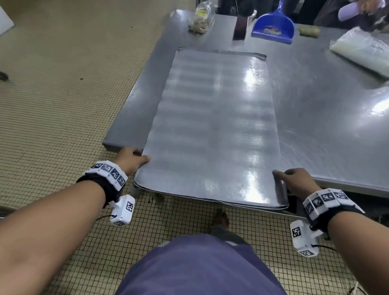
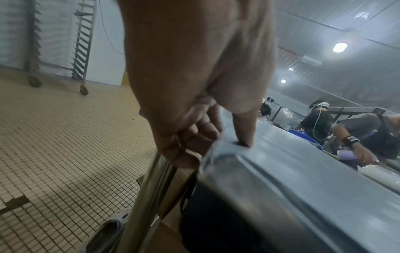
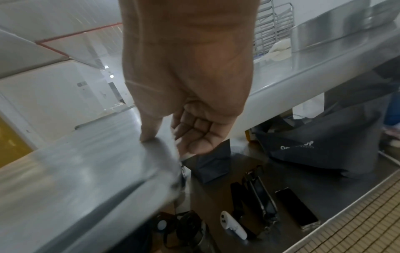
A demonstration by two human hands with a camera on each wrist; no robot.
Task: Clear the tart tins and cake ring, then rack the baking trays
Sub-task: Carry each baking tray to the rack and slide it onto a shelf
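A large flat metal baking tray (image 1: 212, 125) lies lengthwise on the steel table (image 1: 324, 121), its near end overhanging the table's front edge. A second rim line shows under that near edge, maybe another tray beneath. My left hand (image 1: 134, 158) grips the tray's near left corner; in the left wrist view the thumb (image 2: 244, 137) presses on the tray (image 2: 303, 179) with fingers curled under it. My right hand (image 1: 292, 176) holds the near right corner, thumb (image 3: 149, 133) on the tray (image 3: 86, 171), fingers curled below its edge. No tart tins or cake ring are in view.
At the table's far end lie a blue dustpan (image 1: 273, 23), a dark flat object (image 1: 240, 27), a twine roll (image 1: 309, 30) and plastic bags (image 1: 367, 52). A wheeled tray rack (image 2: 83, 48) stands across the tiled floor to the left. Other people work beyond the table. Bags sit on the shelf underneath.
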